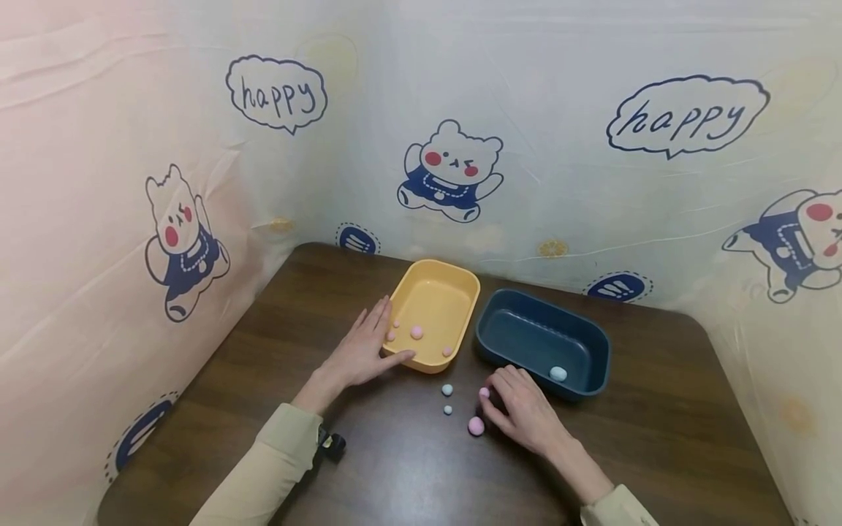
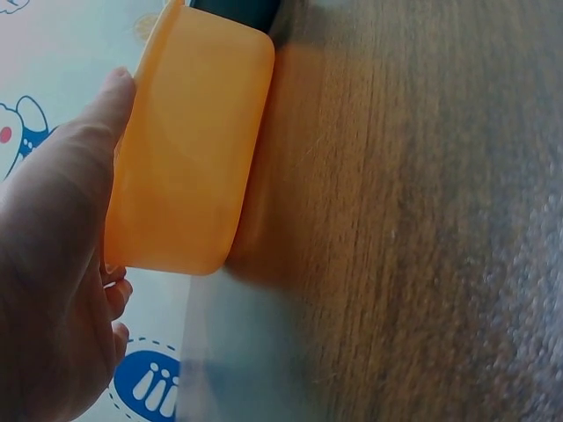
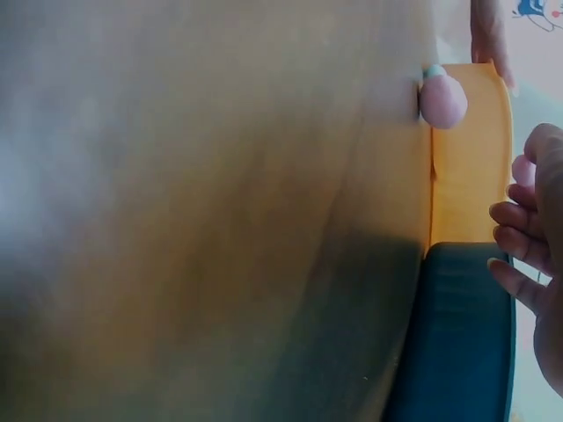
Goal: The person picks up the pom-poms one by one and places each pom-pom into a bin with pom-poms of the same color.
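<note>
My left hand [image 1: 360,352] rests on the near left corner of a yellow tray [image 1: 471,292], fingers straight along its side and thumb over the front rim. Several pink balls [image 1: 416,332] lie inside it. My right hand [image 1: 524,408] pinches a small pink ball [image 1: 484,392] between thumb and forefinger, just in front of a dark blue tray [image 1: 600,343]. One light blue ball [image 1: 558,374] lies in that tray. Between the hands, a larger pink ball [image 1: 476,426] and two light blue balls, one bigger [image 1: 447,390] and one smaller [image 1: 448,410], lie on the table.
The brown wooden table [image 1: 395,467] carries both trays side by side near its back edge. Behind and beside it hangs a pale printed curtain [image 1: 546,190] with bears and lettering. A black band [image 1: 332,446] shows at the left wrist.
</note>
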Tool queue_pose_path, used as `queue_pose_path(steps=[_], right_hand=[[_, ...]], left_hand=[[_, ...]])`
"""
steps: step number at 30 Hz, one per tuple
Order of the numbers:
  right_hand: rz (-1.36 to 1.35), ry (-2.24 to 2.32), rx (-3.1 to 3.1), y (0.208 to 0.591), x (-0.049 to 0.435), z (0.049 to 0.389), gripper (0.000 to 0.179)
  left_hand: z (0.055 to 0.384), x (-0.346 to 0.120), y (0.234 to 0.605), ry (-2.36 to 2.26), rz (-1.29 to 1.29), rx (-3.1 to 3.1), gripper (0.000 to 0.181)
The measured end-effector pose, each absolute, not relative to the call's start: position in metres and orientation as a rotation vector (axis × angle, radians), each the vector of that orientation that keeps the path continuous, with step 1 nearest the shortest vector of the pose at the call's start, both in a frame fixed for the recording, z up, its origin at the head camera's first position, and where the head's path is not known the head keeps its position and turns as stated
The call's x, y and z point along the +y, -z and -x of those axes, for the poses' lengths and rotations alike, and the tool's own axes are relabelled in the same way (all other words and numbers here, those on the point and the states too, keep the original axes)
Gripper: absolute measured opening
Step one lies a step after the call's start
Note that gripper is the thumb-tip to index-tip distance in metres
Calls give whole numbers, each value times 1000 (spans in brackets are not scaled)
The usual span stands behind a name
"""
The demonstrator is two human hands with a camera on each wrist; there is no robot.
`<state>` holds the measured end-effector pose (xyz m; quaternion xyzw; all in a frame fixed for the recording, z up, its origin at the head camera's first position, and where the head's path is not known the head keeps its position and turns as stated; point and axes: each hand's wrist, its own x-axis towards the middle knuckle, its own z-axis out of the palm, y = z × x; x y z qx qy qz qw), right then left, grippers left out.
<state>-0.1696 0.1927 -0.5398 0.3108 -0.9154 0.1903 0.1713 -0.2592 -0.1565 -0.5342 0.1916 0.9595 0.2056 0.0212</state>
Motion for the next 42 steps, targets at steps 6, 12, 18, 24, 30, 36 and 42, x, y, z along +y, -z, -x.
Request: queue_pose_path(steps=[6, 12, 18, 24, 30, 36, 42], right_hand=[[-913, -502, -2597, 530, 188, 183, 10], [-908, -532, -2550, 522, 180, 199, 11], [-891, -557, -2550, 518, 173, 216, 12], [-878, -584, -2555, 515, 169, 229, 12], [-846, -588, -2578, 515, 165, 239, 12], [-821, -581, -2609, 511, 159, 248, 11], [-766, -594, -2645, 509, 153, 258, 12]], left_hand=[[261, -155, 532, -643, -598, 2980, 126], [262, -154, 536, -631, -613, 2986, 127], [260, -154, 535, -644, -610, 2975, 127], [260, -154, 536, -632, -603, 2977, 127], [260, -153, 536, -634, -606, 2983, 126], [259, -155, 534, -635, -605, 2993, 126], [259, -156, 537, -623, -578, 2982, 128]])
